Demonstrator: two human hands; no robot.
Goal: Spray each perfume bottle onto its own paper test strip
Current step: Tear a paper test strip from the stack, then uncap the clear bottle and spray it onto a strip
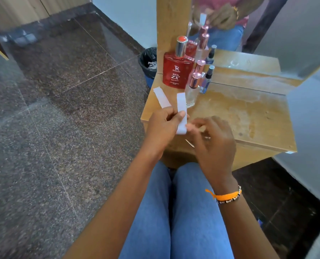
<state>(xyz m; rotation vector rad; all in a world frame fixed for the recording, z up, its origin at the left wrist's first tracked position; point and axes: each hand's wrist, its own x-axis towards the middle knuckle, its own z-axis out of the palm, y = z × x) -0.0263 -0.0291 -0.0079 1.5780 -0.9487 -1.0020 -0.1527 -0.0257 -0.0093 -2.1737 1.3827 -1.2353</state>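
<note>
At table's near-left corner: left hand (pixel 162 126) pinches two paper strips (pixel 181 113), fanned, long axes pointing up and away toward the bottles. Right hand (pixel 214 141), fingers loosely curled, touches the right strip's lower end, seemingly about to pull it free; holds nothing else. Red bottle (pixel 177 71) and small bottles (pixel 193 86) stand just beyond the strip tips, nearer the right hand's reach.

Left hand (pixel 162 126) pinching, right hand (pixel 211 141) beside it, fingers (pixel 194 126) curled.
</note>
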